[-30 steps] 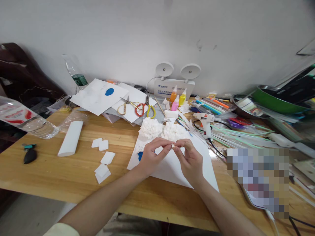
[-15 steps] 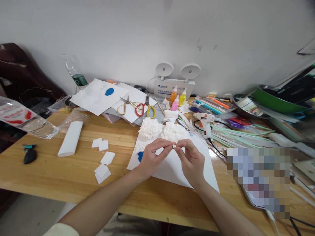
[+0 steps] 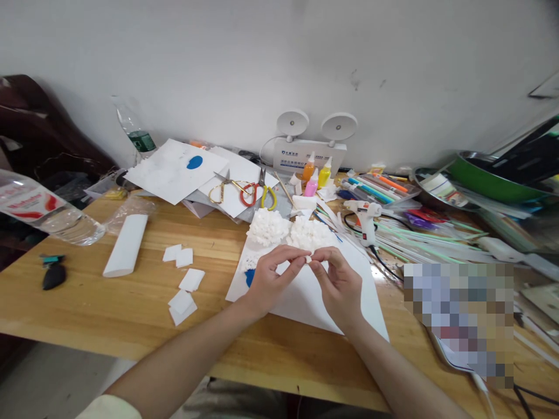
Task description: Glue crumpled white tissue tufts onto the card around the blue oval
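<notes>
Small white scrap, fine shape too tiny to tell, pinched by fingertips of left hand and right hand, both grasping it over flat white paper sheet. Just beyond, at sheet's far end: two bumpy white clumps, side by side. Off left, on brown wooden table: small square white paper pieces. Farther right: white glue gun with black cord.
</notes>
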Available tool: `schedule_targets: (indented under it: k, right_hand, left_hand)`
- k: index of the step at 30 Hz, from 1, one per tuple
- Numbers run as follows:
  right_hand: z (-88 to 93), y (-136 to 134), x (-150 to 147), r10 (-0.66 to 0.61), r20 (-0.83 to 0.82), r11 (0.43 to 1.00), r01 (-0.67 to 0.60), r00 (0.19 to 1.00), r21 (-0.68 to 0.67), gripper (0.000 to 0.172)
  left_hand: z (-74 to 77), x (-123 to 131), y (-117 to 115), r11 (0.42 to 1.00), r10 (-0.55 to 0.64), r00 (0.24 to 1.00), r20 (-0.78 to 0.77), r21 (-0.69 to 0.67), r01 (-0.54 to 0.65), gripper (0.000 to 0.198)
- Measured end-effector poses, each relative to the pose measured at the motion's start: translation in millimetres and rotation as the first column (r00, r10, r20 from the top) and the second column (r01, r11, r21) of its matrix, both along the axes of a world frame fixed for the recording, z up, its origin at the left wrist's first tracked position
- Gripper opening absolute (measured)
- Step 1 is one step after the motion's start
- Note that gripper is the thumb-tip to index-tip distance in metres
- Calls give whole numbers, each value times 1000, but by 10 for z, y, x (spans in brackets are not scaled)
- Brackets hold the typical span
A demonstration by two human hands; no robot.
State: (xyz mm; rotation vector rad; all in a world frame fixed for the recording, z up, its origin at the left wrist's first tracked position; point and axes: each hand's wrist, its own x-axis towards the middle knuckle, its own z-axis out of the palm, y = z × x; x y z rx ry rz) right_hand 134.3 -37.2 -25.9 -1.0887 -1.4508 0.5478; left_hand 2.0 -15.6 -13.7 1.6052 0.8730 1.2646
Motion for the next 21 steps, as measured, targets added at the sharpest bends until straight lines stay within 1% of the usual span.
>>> schedule_targets:
  k: [5, 11, 17, 21]
  right_hand:
    - [-4, 13, 8, 12, 28, 1000, -12, 1000, 5, 5]
    - [-12, 25, 9, 6, 24, 1000, -7, 1000, 29, 6]
    - [-29, 11, -10, -50, 1, 998, 50, 999, 34, 6]
    - [-45, -2, -38, -122, 0, 990, 122, 993, 71, 10]
  left_hand:
    - [17, -10, -5, 999, 5, 999, -33, 35, -4, 15]
    - [5, -10, 0, 994, 20, 998, -59, 112, -13, 14]
    - [16, -4, 5, 992, 30, 996, -86, 125, -19, 14]
    - [15, -2, 3, 992, 49, 995, -82, 117, -39, 13]
